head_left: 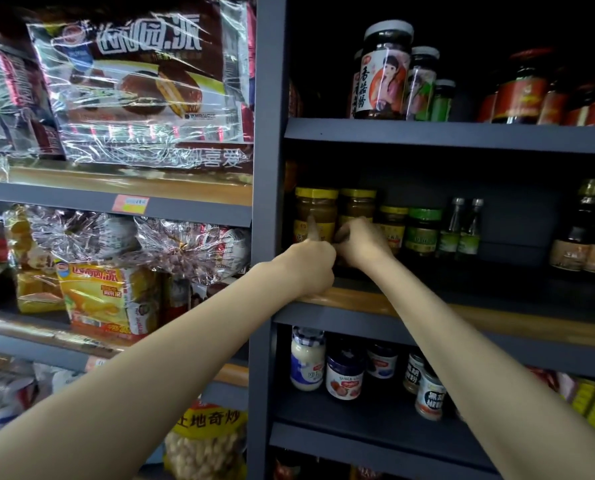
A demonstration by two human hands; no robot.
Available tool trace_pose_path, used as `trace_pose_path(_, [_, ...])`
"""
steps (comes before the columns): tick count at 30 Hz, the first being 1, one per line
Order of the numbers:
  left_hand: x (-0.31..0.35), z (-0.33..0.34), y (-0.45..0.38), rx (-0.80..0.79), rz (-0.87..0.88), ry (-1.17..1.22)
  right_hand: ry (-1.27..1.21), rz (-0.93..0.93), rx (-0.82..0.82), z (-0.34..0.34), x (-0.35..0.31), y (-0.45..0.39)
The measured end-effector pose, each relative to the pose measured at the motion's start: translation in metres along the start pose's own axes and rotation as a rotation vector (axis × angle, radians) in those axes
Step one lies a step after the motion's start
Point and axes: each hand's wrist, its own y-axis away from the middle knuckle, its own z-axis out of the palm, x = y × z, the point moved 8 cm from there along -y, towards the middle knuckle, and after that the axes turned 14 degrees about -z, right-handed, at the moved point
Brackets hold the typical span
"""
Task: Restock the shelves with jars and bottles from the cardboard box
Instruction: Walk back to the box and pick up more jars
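Two brown jars with yellow lids stand side by side at the left end of the middle shelf (497, 320). My left hand (308, 268) is at the base of the left jar (316, 211), thumb raised against its label and fingers curled at its lower right side. Touching it on the right, my right hand (362, 242) curls its fingers round the lower part of the second jar (357, 206). Both jar bottoms are hidden behind my hands. The cardboard box is out of view.
Smaller yellow- and green-lidded jars (422, 230), two small bottles (462, 226) and dark sauce bottles (587, 233) fill the same shelf. Dark jars (384, 71) stand on the shelf above, jam and mayonnaise jars (344, 372) below. Wrapped snack packs (133, 81) fill the left unit.
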Motion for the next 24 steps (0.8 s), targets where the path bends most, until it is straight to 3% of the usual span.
trace_pose_path(3, [0.001,0.010,0.000,0.030,0.002,-0.095,0.018,-0.200,0.045,-0.007,-0.012,0.013])
trace_pose_path(6, [0.000,0.023,0.003,0.049,-0.001,-0.193,0.097,-0.420,-0.095,0.005,-0.027,0.031])
trace_pose_path(14, [-0.004,0.028,0.004,0.085,-0.036,-0.199,0.266,-0.398,-0.385,0.020,-0.018,0.035])
trace_pose_path(24, [-0.001,0.036,-0.017,-0.124,-0.001,-0.202,0.301,-0.322,-0.470,0.030,-0.007,0.018])
